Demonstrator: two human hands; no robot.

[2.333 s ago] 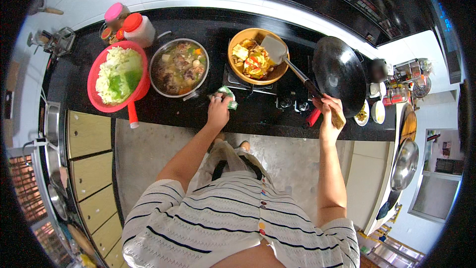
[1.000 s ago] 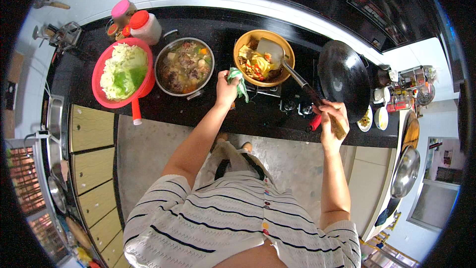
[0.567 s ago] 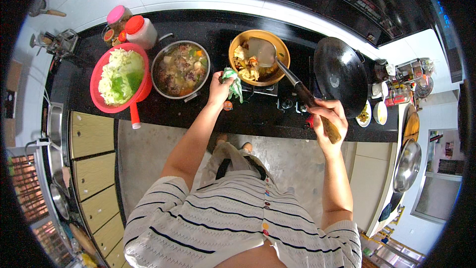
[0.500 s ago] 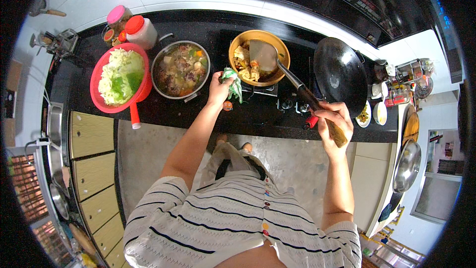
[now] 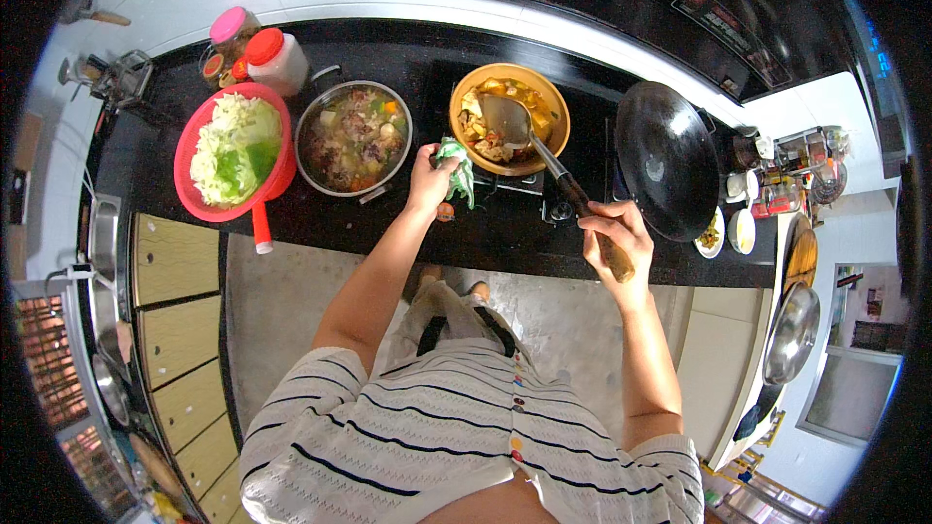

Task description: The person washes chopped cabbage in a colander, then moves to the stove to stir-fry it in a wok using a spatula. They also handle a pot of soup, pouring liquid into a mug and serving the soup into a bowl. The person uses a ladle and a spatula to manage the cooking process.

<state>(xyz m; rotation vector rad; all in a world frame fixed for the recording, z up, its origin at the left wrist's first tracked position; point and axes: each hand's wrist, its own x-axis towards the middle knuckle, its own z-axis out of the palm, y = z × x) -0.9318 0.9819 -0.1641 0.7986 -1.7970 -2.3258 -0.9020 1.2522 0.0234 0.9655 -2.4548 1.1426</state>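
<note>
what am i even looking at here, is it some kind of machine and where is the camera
There is no machine at work: these are a person's own bare hands. The picture comes from a wide fisheye camera worn on the head and looking down, so straight edges bend and the striped top fills the bottom.

The left hand holds a green-and-white cloth near the rim of the orange-yellow pan. The right hand grips the handle of a spatula, its blade down in the food there.

Along the black counter are, from the left, a red colander of chopped greens, a steel pot of chunky broth, that pan, and a black wok.
</note>
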